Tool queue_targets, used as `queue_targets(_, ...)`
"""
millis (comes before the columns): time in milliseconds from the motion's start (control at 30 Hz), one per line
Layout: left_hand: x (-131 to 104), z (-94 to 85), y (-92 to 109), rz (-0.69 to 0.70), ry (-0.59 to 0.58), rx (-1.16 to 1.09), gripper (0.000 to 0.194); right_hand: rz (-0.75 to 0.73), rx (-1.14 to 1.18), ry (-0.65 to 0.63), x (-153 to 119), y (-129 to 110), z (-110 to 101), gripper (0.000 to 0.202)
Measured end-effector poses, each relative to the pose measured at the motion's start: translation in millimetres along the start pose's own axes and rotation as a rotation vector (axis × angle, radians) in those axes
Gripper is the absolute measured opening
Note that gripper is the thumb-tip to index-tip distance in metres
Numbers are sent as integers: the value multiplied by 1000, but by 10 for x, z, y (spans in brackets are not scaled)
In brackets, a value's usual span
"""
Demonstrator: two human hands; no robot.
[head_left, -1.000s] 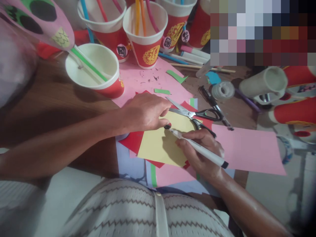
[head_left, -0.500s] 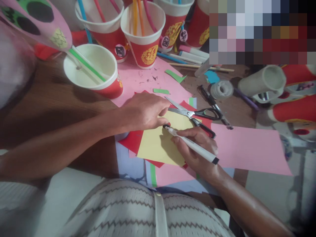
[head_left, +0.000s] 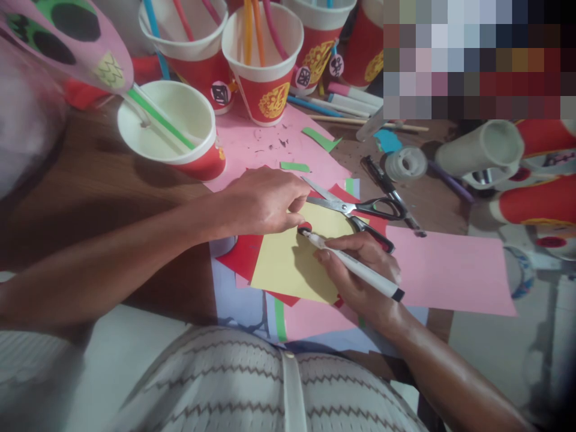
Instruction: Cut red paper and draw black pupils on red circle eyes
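Note:
A small red disc, its lower part black, lies on a sheet of yellow paper. My left hand rests on the paper with curled fingers, its thumb tip against the disc's left edge. A white marker is in the closed fingers of my right hand, tip touching the disc's dark lower part. Just beyond my hands lie open scissors with black handles, blades pointing toward my left fingers. Red paper and pink paper stick out from under and beside the yellow sheet.
Red-and-white paper cups with coloured sticks stand at the back; a nearer cup holds a green stick with a pink painted shape. A black pen, a clear round container, green scraps and several markers lie behind.
My left thumb has drawn back slightly, so more of the red disc shows. The marker tip stays at the disc, and its rear end has shifted slightly right.

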State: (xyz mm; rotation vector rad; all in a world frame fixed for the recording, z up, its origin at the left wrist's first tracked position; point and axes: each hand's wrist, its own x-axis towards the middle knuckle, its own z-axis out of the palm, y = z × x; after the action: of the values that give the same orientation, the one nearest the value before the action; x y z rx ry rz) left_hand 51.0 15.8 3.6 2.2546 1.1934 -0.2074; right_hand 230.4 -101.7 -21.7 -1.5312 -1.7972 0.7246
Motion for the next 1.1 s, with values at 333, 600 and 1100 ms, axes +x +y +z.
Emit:
queue_targets(333,-3,14,-14,1,-8,-6,23,-1,18,-6,15,-8,11,11)
queue_targets(600,-7,21,-11,-2,12,-8,22,-21,14,-23,15,-7,9,11)
queue_targets(1100,-34,-35,9,28,-20,-23,21,47,-87,76,-22,-47,-84,9)
